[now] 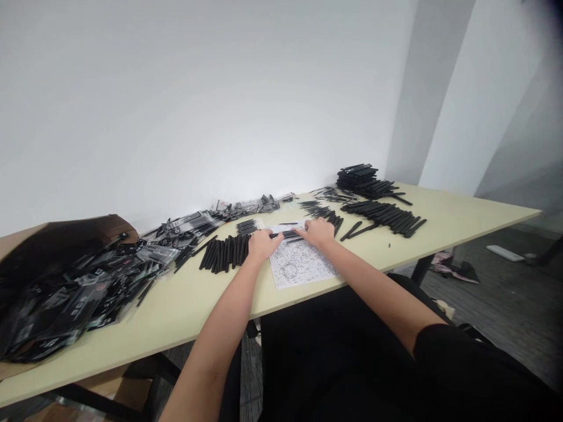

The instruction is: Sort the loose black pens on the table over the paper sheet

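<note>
My left hand (pixel 263 245) and my right hand (pixel 317 231) rest over a printed paper sheet (pixel 299 266) on a pale table (pixel 220 310). Between them, a black pen (pixel 285 234) lies crosswise, its ends pinched by the fingers of both hands. Just left of my left hand, a row of loose black pens (pixel 224 253) lies side by side. A smaller group of black pens (pixel 323 214) sits beyond my right hand, and a longer row (pixel 382 217) lies further right.
A stacked pile of black pens (pixel 360 180) stands at the far right of the table. Plastic-wrapped pen packets (pixel 88 287) spill from a brown cardboard box (pixel 57 252) at the left. A white wall runs behind the table, and carpet lies beyond its right edge.
</note>
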Demonstrator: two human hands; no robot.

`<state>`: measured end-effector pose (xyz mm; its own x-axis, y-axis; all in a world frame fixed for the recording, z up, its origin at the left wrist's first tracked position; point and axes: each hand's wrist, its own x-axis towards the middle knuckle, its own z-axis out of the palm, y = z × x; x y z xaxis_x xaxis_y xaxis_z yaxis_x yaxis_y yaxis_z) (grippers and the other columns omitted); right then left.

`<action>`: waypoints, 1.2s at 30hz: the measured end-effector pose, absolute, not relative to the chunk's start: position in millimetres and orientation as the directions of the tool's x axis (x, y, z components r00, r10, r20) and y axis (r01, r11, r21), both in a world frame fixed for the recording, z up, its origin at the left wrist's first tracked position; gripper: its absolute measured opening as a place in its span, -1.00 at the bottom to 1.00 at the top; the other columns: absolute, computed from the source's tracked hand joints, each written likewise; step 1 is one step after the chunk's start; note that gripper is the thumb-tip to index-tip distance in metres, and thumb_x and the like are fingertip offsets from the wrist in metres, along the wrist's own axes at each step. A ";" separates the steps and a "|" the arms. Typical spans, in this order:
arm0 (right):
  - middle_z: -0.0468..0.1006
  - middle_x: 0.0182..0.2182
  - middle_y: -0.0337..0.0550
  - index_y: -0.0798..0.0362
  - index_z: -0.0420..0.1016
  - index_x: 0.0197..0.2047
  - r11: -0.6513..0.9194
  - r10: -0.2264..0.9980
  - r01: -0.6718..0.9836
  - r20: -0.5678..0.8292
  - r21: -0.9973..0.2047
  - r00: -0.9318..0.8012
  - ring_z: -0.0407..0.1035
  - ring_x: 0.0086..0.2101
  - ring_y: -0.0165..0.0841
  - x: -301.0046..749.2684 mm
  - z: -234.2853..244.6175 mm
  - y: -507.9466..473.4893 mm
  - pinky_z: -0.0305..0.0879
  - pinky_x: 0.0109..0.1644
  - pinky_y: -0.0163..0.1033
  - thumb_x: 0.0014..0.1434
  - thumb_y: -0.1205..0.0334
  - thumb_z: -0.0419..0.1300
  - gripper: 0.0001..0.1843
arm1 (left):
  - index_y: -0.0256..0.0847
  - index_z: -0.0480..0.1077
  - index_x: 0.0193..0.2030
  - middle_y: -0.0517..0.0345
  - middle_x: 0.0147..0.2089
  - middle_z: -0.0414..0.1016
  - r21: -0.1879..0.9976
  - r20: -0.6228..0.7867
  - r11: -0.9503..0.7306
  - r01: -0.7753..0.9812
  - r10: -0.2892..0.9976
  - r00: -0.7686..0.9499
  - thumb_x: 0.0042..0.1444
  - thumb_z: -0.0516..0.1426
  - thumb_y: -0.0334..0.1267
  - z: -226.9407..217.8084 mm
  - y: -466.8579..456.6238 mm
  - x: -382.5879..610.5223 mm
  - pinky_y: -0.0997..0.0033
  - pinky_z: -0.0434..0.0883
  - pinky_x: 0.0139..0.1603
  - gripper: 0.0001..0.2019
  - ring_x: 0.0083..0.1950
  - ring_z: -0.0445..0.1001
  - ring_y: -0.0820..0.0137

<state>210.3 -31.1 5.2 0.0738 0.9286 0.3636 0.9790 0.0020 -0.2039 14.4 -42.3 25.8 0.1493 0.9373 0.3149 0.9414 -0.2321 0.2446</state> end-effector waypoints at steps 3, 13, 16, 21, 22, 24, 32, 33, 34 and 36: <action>0.57 -0.30 0.07 0.04 0.59 -0.29 0.033 0.929 0.982 0.368 -0.186 0.038 0.36 -0.08 -0.12 209.5 5.6 -32.1 0.25 -0.14 -0.17 0.17 -0.40 -0.10 -0.29 | -0.23 0.56 -0.30 -0.09 -0.30 0.59 0.229 0.319 -0.238 0.944 0.934 0.159 0.14 0.00 0.10 25.6 -42.4 14.5 0.42 0.31 -0.27 -0.54 -0.19 0.53 0.21; 0.59 -0.29 0.00 0.01 0.59 -0.28 0.134 0.916 0.987 0.391 -0.089 -0.089 0.39 -0.12 -0.19 205.6 6.9 -37.8 0.21 -0.19 -0.24 0.21 -0.24 -0.01 -0.46 | -0.22 0.56 -0.23 -0.09 -0.25 0.59 0.218 0.295 -0.223 0.950 0.943 0.154 0.14 0.00 0.14 24.2 -42.8 15.3 0.41 0.34 -0.22 -0.51 -0.15 0.53 0.20; 0.59 -0.27 -0.01 0.01 0.59 -0.27 0.193 0.904 0.980 0.398 -0.055 -0.156 0.39 -0.13 -0.20 203.6 5.9 -40.0 0.21 -0.19 -0.25 0.21 -0.21 0.02 -0.50 | -0.22 0.55 -0.24 -0.09 -0.25 0.59 0.219 0.284 -0.223 0.950 0.946 0.157 0.14 0.01 0.14 24.2 -43.2 16.0 0.43 0.34 -0.23 -0.52 -0.14 0.53 0.21; 0.55 -0.20 -0.02 0.04 0.52 -0.18 0.366 0.828 0.926 0.486 -0.092 -0.279 0.37 -0.13 -0.22 203.1 -2.5 -37.4 0.23 -0.16 -0.25 0.25 -0.08 0.04 -0.61 | -0.23 0.54 -0.25 -0.08 -0.26 0.59 0.225 0.296 -0.258 0.940 0.937 0.187 0.16 0.01 0.14 23.0 -42.6 14.9 0.43 0.31 -0.26 -0.53 -0.16 0.53 0.22; 0.54 -0.16 -0.02 0.05 0.49 -0.13 0.419 0.796 0.902 0.519 -0.103 -0.311 0.37 -0.12 -0.23 203.7 -4.6 -36.1 0.24 -0.14 -0.25 0.26 -0.01 0.05 -0.65 | -0.22 0.54 -0.25 -0.08 -0.27 0.59 0.226 0.299 -0.264 0.938 0.935 0.191 0.16 0.01 0.13 22.7 -42.3 14.5 0.42 0.31 -0.27 -0.53 -0.17 0.53 0.22; 0.50 -0.11 -0.01 0.08 0.42 -0.04 0.514 0.727 0.850 0.584 -0.114 -0.361 0.35 -0.10 -0.25 204.9 -8.4 -33.4 0.25 -0.09 -0.23 0.25 0.13 0.05 -0.70 | -0.22 0.54 -0.25 -0.08 -0.26 0.58 0.229 0.300 -0.270 0.935 0.934 0.196 0.17 0.01 0.13 21.9 -41.7 13.7 0.42 0.30 -0.27 -0.54 -0.17 0.53 0.22; 0.41 -0.19 0.01 0.12 0.34 -0.10 0.717 0.560 0.688 0.678 -0.111 -0.475 0.32 -0.21 -0.25 206.2 -11.8 -27.6 0.30 -0.13 -0.18 0.13 0.37 0.04 -0.75 | -0.22 0.52 -0.25 -0.07 -0.27 0.57 0.228 0.316 -0.283 0.931 0.927 0.204 0.21 -0.02 0.13 17.6 -39.0 12.6 0.41 0.29 -0.27 -0.53 -0.17 0.52 0.21; 0.41 -0.21 0.00 0.12 0.34 -0.11 0.730 0.543 0.675 0.689 -0.106 -0.480 0.32 -0.23 -0.25 206.2 -11.9 -27.2 0.30 -0.13 -0.18 0.14 0.37 0.03 -0.78 | -0.22 0.52 -0.26 -0.07 -0.28 0.57 0.228 0.317 -0.285 0.931 0.926 0.206 0.21 -0.03 0.13 17.4 -39.0 12.3 0.42 0.28 -0.27 -0.52 -0.17 0.52 0.22; 0.41 -0.22 0.00 0.12 0.34 -0.13 0.744 0.525 0.661 0.698 -0.097 -0.488 0.31 -0.23 -0.26 206.1 -12.0 -26.8 0.31 -0.13 -0.17 0.16 0.38 0.02 -0.79 | -0.22 0.51 -0.26 -0.07 -0.27 0.57 0.227 0.318 -0.290 0.930 0.924 0.210 0.22 -0.04 0.14 17.2 -39.0 12.1 0.42 0.28 -0.27 -0.52 -0.16 0.52 0.22; 0.41 -0.24 -0.01 0.10 0.35 -0.14 0.770 0.490 0.634 0.708 -0.077 -0.508 0.31 -0.23 -0.26 205.7 -12.1 -26.5 0.31 -0.13 -0.17 0.18 0.38 0.01 -0.81 | -0.23 0.50 -0.26 -0.08 -0.26 0.57 0.220 0.320 -0.307 0.926 0.919 0.229 0.22 -0.05 0.15 17.0 -39.0 11.5 0.41 0.28 -0.26 -0.50 -0.15 0.52 0.22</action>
<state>205.7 -26.5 -12.1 -0.5084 0.4896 0.7084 0.6337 0.7697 -0.0772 11.5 -39.0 17.0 0.2289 0.9195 0.3197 0.9259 -0.3070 0.2200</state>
